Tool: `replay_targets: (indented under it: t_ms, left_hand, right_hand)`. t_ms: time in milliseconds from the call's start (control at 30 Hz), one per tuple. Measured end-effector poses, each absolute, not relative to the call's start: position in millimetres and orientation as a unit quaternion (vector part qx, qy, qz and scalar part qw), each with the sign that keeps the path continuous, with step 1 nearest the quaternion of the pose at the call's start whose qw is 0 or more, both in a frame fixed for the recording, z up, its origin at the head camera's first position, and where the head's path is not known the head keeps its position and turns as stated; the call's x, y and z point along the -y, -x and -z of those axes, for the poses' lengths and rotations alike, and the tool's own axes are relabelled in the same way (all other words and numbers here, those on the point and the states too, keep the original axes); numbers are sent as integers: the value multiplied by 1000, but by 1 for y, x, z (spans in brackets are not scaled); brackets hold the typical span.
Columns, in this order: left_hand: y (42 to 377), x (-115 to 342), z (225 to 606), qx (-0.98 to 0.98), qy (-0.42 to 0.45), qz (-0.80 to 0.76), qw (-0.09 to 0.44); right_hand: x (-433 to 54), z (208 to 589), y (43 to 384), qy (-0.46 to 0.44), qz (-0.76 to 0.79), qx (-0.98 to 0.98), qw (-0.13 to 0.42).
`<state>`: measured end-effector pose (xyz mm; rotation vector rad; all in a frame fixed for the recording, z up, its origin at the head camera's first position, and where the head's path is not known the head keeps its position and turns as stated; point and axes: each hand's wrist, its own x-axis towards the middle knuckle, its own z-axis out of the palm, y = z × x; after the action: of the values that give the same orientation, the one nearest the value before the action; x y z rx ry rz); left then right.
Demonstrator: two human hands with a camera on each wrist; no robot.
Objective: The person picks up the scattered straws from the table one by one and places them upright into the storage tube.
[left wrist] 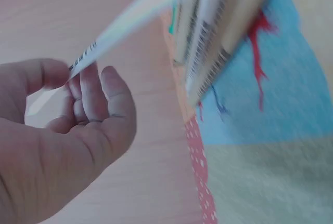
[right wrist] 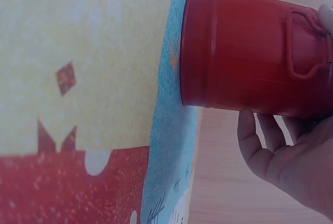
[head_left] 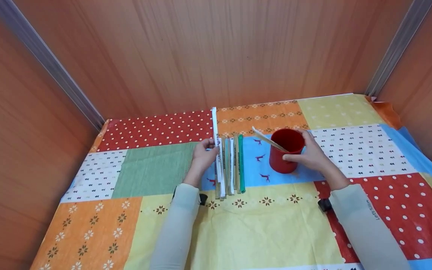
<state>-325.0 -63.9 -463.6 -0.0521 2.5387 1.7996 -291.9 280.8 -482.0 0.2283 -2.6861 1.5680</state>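
My left hand [head_left: 203, 155] pinches a long white paper-wrapped stick [head_left: 215, 123] between thumb and fingers. Dark print runs along its wrapper in the left wrist view. It is raised over the left end of a row of similar wrapped sticks [head_left: 232, 165], white and tan, with a green stick [head_left: 241, 165] at the row's right end. To the right, my right hand [head_left: 311, 155] grips a red plastic mug [head_left: 283, 165] near its rim, fingers around the far side. The mug's small handle [right wrist: 291, 42] shows in the right wrist view. One tan wrapped stick [head_left: 266, 138] leans out of the mug toward the left.
A patchwork-print cloth [head_left: 156, 165] covers the table, creased at the right side. Wood-look panels [head_left: 238, 52] rise behind the table and on both sides, joined by metal corner strips [head_left: 399, 48].
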Motion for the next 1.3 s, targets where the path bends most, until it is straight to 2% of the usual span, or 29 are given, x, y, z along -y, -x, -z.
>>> replay_targets:
  t_ms: [133,533,800,1300]
  left_hand:
    - [323,56,460,-786,-15,-618,-28]
    - [309,33,448,-680,-157,-709,-101]
    - [298,20,436,-638,-192,-738,-108]
    - [291,-7,431,-694,-162,-694,-100]
  right_hand:
    - [-280,483,293,-73,-504,861,9]
    - [-282,481,290,-81,-504,860,13]
    - [-281,479,291,-76,-507,859,6]
    - [-281,482,292,-74,-507,858,11]
